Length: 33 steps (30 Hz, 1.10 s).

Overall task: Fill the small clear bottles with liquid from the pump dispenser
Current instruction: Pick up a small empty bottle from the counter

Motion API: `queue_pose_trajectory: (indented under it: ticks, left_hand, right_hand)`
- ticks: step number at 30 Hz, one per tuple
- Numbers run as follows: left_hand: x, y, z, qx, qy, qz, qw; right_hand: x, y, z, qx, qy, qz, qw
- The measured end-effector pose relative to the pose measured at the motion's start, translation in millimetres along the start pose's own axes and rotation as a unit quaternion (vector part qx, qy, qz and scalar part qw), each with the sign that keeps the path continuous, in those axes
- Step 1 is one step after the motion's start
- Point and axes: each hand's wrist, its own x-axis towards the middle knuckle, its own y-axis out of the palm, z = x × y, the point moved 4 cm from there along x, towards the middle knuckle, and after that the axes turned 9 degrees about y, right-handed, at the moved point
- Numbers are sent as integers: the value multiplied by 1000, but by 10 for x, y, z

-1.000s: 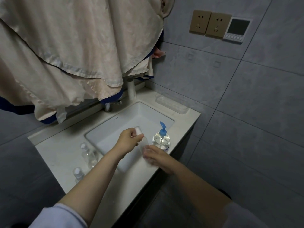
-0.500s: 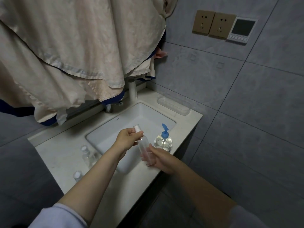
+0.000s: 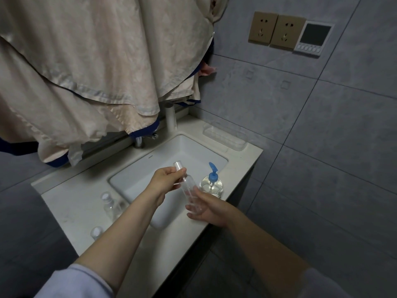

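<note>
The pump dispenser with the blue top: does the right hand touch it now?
Cannot tell. In the head view the right hand, which holds the small clear bottle, overlaps the lower edge of the pump dispenser, so no gap or contact shows plainly.

Grey tiled walls (image 3: 322, 130); white vanity counter (image 3: 71, 203); beige cloth (image 3: 96, 61) hanging overhead.

A single wide-angle head view looks forward and steeply down from above the person's forearms, facing the corner where the white worktop (image 3: 71, 203) meets the grey tiled wall (image 3: 322, 130). The sink (image 3: 150, 168) sits near, mid-frame.
</note>
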Motion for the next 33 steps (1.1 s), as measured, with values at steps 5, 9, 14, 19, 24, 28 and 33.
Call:
queue_pose_trajectory:
  ticks: [5, 9, 14, 19, 24, 28, 33]
  left_hand:
    - [20, 16, -14, -8, -3, -13, 1000]
    - [35, 45, -9, -20, -8, -37, 999]
    - [52, 101, 5, -25, -5, -84, 996]
    - [66, 146, -3, -34, 3, -129, 991]
    - [80, 146, -17, -41, 10, -137, 990]
    - [81, 136, -20, -33, 8, -139, 990]
    - [80, 166, -20, -36, 11, -136, 990]
  right_hand:
    - [16, -24, 1, -14, 6, 7, 1000]
    - [-7, -58, 35, -41, -28, -3, 999]
    - [-47, -82, 120, -97, -67, -60, 991]
    - [-91, -61, 146, -151, -82, -110, 979]
    - [-92, 43, 110, -134, -39, -46, 989]
    - [-99, 50, 126, -114, -33, -24, 993]
    - [-102, -21, 163, -118, -54, -37, 991]
